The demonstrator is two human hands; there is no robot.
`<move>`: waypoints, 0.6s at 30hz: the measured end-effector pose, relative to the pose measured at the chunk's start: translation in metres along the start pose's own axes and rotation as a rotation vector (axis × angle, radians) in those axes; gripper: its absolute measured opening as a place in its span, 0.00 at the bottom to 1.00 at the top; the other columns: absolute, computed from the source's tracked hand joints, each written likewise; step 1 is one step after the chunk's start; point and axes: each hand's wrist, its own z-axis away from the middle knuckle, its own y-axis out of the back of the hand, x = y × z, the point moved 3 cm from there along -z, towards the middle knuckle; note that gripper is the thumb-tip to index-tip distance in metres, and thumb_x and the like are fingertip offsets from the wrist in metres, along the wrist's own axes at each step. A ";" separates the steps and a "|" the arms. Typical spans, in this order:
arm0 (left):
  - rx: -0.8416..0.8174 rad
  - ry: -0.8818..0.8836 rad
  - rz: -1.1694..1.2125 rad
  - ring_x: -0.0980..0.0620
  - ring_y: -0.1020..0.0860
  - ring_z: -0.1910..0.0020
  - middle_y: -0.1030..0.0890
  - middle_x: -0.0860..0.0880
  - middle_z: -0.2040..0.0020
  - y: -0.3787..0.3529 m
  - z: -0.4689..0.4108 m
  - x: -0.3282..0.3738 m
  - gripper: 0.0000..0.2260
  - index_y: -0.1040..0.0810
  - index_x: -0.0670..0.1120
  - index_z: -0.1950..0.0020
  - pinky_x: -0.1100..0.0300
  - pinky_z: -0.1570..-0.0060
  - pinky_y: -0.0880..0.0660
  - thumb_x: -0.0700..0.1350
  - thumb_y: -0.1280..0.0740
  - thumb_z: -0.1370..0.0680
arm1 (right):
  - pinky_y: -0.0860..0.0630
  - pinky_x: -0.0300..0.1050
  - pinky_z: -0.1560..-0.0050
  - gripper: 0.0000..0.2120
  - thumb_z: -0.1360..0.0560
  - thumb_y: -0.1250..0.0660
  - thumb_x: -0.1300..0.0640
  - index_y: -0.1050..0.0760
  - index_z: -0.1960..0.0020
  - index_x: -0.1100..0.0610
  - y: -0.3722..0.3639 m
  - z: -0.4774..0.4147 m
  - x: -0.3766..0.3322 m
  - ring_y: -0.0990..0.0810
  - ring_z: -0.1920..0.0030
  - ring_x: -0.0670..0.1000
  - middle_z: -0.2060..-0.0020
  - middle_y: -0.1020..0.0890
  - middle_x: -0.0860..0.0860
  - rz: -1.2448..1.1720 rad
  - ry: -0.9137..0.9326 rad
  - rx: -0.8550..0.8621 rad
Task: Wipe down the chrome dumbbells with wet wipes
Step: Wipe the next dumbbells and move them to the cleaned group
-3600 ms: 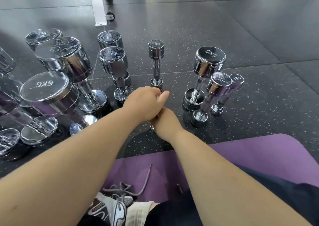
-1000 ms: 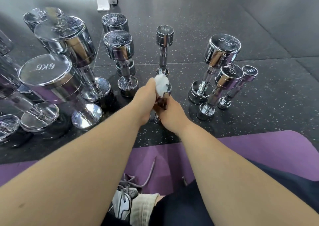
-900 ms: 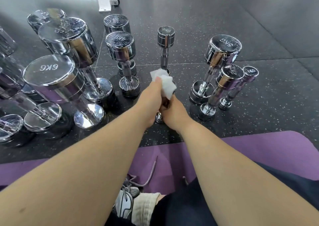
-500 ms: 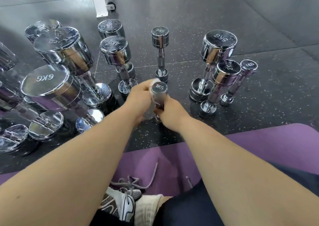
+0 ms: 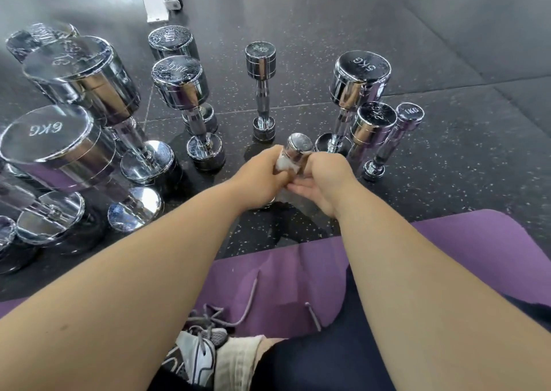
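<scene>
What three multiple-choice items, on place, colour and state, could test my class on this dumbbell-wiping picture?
1. How is the wipe held? A dropped, lying loose; B pressed by the left hand against the small dumbbell; C folded, untouched.
2. What colour is the mat? A green; B red; C purple.
3. Where does the 6KG dumbbell stand? A on the mat; B right of the small dumbbell; C left of it.
Key: B, white shows between hand and chrome; C, plainly purple; C, its marked head is far left.
</scene>
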 end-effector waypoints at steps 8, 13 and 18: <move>0.082 0.085 -0.163 0.44 0.22 0.51 0.20 0.50 0.51 0.000 -0.010 -0.019 0.14 0.32 0.46 0.37 0.52 0.50 0.26 0.48 0.37 0.21 | 0.28 0.45 0.52 0.15 0.26 0.32 0.44 0.26 0.40 0.42 -0.003 -0.015 -0.010 0.25 0.56 0.48 0.58 0.26 0.47 0.557 0.380 0.166; 0.135 -0.030 -0.233 0.42 0.22 0.53 0.19 0.45 0.54 0.000 -0.007 -0.005 0.12 0.26 0.42 0.41 0.54 0.57 0.28 0.47 0.37 0.21 | 0.28 0.47 0.56 0.08 0.27 0.32 0.48 0.26 0.56 0.52 -0.015 -0.021 -0.018 0.26 0.60 0.49 0.64 0.24 0.45 0.702 0.420 0.167; 0.129 -0.014 0.093 0.55 0.34 0.71 0.30 0.54 0.70 0.001 0.000 -0.002 0.09 0.31 0.45 0.59 0.58 0.68 0.37 0.46 0.35 0.22 | 0.39 0.48 0.67 0.17 0.27 0.36 0.47 0.40 0.65 0.54 -0.021 -0.018 -0.034 0.35 0.68 0.52 0.69 0.33 0.49 0.852 0.429 0.236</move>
